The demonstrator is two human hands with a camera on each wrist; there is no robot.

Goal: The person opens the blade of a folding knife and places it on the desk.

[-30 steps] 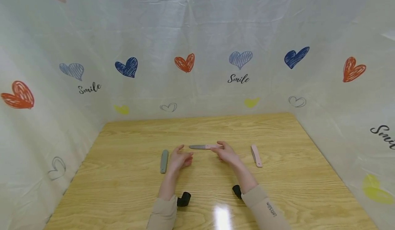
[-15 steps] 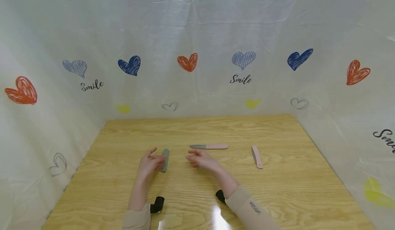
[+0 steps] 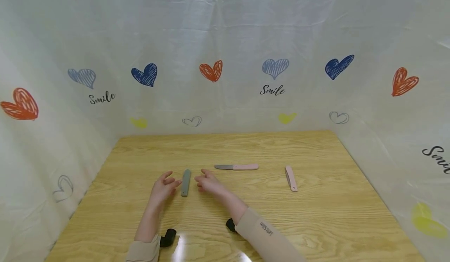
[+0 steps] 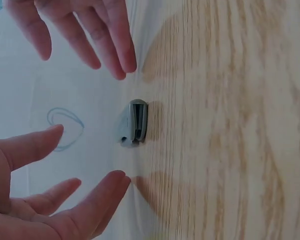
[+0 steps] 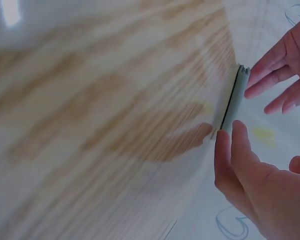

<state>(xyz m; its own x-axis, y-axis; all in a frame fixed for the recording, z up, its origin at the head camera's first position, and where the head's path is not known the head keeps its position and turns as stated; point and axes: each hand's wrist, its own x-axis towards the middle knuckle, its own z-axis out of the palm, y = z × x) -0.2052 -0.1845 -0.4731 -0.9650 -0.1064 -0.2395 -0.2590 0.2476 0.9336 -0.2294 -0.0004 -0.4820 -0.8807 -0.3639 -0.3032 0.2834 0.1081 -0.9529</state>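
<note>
A folded green pocket knife point(image 3: 185, 182) lies on the table between my two hands in the head view. My left hand point(image 3: 163, 189) hovers at its left side, fingers loosely extended, with a fingertip close to the handle. To the knife's right is my right hand point(image 3: 211, 184), fingers relaxed and holding nothing. The left wrist view shows the green knife point(image 4: 138, 121) end-on, apart from both hands. In the right wrist view, fingers come near each side of the green knife point(image 5: 236, 97); whether any touch it cannot be told.
An unfolded knife with a pink handle point(image 3: 246, 167) lies farther back, its blade pointing left. Another pink knife point(image 3: 291, 179), folded, lies to the right. Black wrist-camera mounts point(image 3: 168, 237) sit at both wrists. A sheet printed with hearts point(image 3: 211, 71) surrounds the wooden table point(image 3: 316, 215).
Both hands have moved left, the right one letting go of the unfolded pink knife's handle. They now flank the green knife. The knives stay where they were.
</note>
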